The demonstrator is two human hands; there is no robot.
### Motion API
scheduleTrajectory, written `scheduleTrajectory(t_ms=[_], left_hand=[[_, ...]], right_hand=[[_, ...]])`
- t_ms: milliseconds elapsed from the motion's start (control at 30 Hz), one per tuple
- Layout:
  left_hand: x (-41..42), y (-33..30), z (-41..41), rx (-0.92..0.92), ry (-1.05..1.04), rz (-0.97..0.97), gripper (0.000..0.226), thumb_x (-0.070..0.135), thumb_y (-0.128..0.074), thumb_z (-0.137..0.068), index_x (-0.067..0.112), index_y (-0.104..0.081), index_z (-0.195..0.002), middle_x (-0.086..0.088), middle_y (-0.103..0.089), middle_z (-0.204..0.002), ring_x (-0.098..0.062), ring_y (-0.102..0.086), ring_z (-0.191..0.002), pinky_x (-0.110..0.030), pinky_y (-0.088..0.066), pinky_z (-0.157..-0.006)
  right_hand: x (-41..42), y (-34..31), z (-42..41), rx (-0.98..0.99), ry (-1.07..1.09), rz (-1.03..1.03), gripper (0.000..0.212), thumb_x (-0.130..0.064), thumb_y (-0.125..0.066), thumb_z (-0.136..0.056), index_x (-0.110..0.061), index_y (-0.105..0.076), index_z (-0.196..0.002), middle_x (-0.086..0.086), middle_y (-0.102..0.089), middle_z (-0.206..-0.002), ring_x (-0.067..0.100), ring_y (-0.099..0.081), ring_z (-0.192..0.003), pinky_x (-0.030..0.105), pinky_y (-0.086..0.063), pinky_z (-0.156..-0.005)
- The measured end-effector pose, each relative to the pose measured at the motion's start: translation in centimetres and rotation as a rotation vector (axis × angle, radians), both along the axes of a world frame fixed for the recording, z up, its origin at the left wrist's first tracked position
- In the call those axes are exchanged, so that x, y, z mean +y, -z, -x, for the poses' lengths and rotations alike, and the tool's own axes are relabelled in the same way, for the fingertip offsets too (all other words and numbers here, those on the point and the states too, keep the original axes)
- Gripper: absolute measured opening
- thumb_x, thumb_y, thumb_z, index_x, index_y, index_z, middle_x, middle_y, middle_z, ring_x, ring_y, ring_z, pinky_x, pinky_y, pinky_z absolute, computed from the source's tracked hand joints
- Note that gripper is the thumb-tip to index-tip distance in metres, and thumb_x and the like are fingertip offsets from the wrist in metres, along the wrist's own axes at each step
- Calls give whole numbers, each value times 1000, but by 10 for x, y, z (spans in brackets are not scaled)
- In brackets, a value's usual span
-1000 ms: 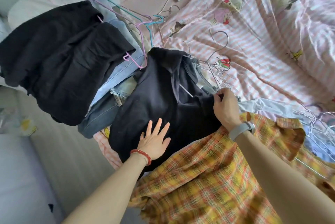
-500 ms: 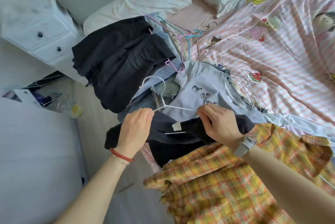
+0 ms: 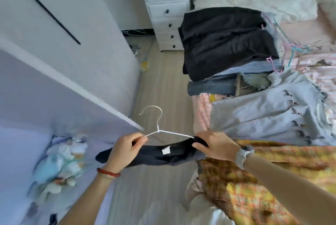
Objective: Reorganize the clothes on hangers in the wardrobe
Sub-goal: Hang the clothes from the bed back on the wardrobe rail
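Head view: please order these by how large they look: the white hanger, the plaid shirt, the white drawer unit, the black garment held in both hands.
1. Plaid shirt, though nearest the camera.
2. White drawer unit.
3. Black garment.
4. White hanger.

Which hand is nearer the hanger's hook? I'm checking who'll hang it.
Left. The left hand pinches the white hanger just below its hook; the right hand grips the far shoulder.

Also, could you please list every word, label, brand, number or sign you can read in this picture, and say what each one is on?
No text can be read.
White tag inside the dark garment on the white hanger: too small and blurred to tell if anything is printed.
Small figures on the grey shirt: pictures, not letters.
Yellow cartoon on the striped bedsheet: no lettering visible.
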State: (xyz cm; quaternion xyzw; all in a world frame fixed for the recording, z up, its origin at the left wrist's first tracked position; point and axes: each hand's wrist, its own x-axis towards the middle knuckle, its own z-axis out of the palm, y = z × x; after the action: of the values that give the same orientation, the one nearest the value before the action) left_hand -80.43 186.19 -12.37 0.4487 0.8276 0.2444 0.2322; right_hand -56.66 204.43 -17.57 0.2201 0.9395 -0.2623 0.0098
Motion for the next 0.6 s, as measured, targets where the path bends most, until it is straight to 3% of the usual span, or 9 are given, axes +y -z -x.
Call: scheduleTrajectory(t_ms=[133, 200, 333, 467, 533, 600], left_hand=[[-103, -12, 42, 122, -287, -135, 8, -1, -66, -80, 3, -65, -73, 3, -57, -68, -16, -54, -66, -14, -35, -66], [-152, -16, 55, 152, -466, -208, 6, -4, -65, -79, 1, -66, -77, -1, -58, -74, -19, -54, -71, -13, -34, -72], [-240, -29, 82, 189, -757, -296, 7, 1, -63, -83, 2, -68, -88, -5, -64, -89, -19, -55, -86, -26, -37, -85], [-303, -58, 107, 316, -911, -370, 11, 4, -60, -86, 4, -71, -91, -10, -68, -93, -24, -59, -88, -29, -39, -87], [-326, -75, 121, 435, -964, -355, 14, 7, -60, -87, 5, -71, -94, -12, -70, -97, -27, -62, -91, -28, -40, -86], [-344, -96, 137, 526, -1059, -355, 20, 11, -60, -87, 5, -68, -105, -13, -67, -107, -31, -59, -101, -31, -38, -91]], right_hand=[[-69, -16, 63, 50, -217, 11, 63, -59, -18, -88, -20, -53, -122, 3, -65, -112, 25, -60, -102, 33, -43, -81], [-104, -28, 99, 140, -297, 17, 54, -51, -21, -94, -19, -52, -124, 3, -65, -111, 26, -61, -100, 34, -44, -80], [-176, -63, 168, 285, -466, 14, 37, -35, -36, -95, -13, -61, -111, 0, -70, -96, 23, -66, -83, 30, -52, -68], [-229, -102, 230, 442, -468, -129, 38, -40, -39, -93, -14, -67, -93, -5, -70, -71, 18, -65, -58, 21, -49, -48], [-250, -117, 261, 486, -422, -158, 22, -33, -54, -86, -15, -67, -87, -5, -67, -62, 18, -63, -52, 19, -45, -47], [-268, -130, 293, 488, -366, -131, 16, -29, -61, -86, -15, -67, -90, -2, -69, -67, 22, -64, -59, 23, -46, -54]])
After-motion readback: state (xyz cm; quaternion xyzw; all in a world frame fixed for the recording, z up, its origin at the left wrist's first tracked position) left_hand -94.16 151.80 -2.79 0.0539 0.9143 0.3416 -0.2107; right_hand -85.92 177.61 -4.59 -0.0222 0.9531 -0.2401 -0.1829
